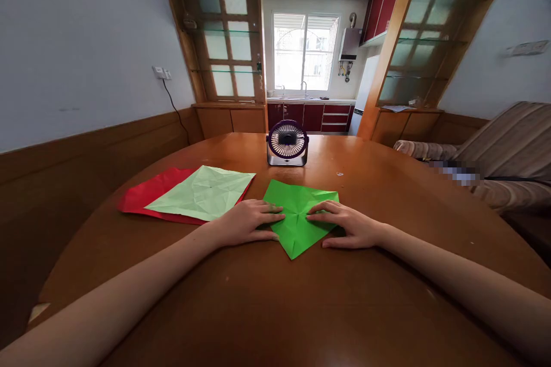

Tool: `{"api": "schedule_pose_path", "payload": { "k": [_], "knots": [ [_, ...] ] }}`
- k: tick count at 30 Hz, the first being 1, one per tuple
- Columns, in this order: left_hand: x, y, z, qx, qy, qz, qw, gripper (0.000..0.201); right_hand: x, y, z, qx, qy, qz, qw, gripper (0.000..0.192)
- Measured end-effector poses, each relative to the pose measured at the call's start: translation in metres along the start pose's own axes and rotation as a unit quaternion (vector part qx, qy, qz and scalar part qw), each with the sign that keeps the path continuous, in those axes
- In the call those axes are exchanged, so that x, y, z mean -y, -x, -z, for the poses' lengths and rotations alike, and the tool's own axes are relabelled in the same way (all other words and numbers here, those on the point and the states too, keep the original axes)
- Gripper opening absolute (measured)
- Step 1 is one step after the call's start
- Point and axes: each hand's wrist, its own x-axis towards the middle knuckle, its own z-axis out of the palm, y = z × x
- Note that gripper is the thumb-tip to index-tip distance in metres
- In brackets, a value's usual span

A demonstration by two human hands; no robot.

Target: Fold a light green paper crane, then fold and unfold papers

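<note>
The green paper [297, 215] lies creased on the surface [344, 298] just in front of the small fan [287, 143] — left hand [247, 222] and right hand [346, 223] press flat on its two sides, fingers spread, gripping nothing.

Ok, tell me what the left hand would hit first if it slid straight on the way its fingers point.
The left hand, flat on the bright green folded paper, points right toward the right hand. It would probably meet that hand's fingertips first, across the paper's centre crease.
</note>
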Motion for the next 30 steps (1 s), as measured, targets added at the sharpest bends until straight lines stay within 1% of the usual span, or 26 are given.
{"api": "schedule_pose_path", "payload": {
  "k": [3, 5, 8, 11, 16, 19, 21, 23, 27, 30],
  "knots": [
    [-0.003, -0.001, -0.001, -0.030, -0.047, -0.036, 0.998, 0.049, 0.001, 0.001, 0.000, -0.010, -0.001, 0.019, 1.000, 0.055],
    [-0.007, -0.002, -0.001, -0.041, -0.060, -0.055, 0.996, 0.051, 0.001, 0.001, -0.001, -0.017, 0.013, 0.032, 0.999, 0.049],
    [-0.012, -0.003, 0.000, -0.053, -0.070, -0.075, 0.993, 0.051, 0.000, 0.002, -0.002, -0.024, 0.058, 0.057, 0.996, 0.040],
    [-0.016, -0.004, -0.001, -0.061, -0.082, -0.096, 0.990, 0.045, -0.001, 0.005, -0.003, -0.032, 0.100, 0.072, 0.992, 0.033],
    [-0.021, -0.007, -0.004, -0.087, -0.141, -0.133, 0.977, 0.032, -0.003, 0.006, -0.003, -0.044, 0.119, 0.097, 0.987, 0.030],
    [-0.023, -0.007, -0.006, -0.101, -0.181, -0.149, 0.967, 0.025, -0.001, 0.005, -0.001, -0.026, 0.113, 0.091, 0.989, 0.033],
    [-0.023, -0.007, -0.007, -0.109, -0.193, -0.150, 0.964, 0.023, 0.000, 0.006, 0.001, -0.013, 0.103, 0.074, 0.992, 0.039],
    [-0.023, -0.006, -0.009, -0.112, -0.190, -0.144, 0.965, 0.024, 0.000, 0.006, 0.001, -0.014, 0.098, 0.059, 0.993, 0.041],
    [-0.023, -0.005, -0.009, -0.108, -0.153, -0.113, 0.976, 0.026, -0.002, 0.006, 0.000, -0.020, 0.102, 0.057, 0.993, 0.035],
    [-0.023, -0.005, -0.007, -0.091, -0.108, -0.091, 0.986, 0.026, -0.004, 0.005, -0.002, -0.029, 0.099, 0.057, 0.993, 0.031]
  ]
}}
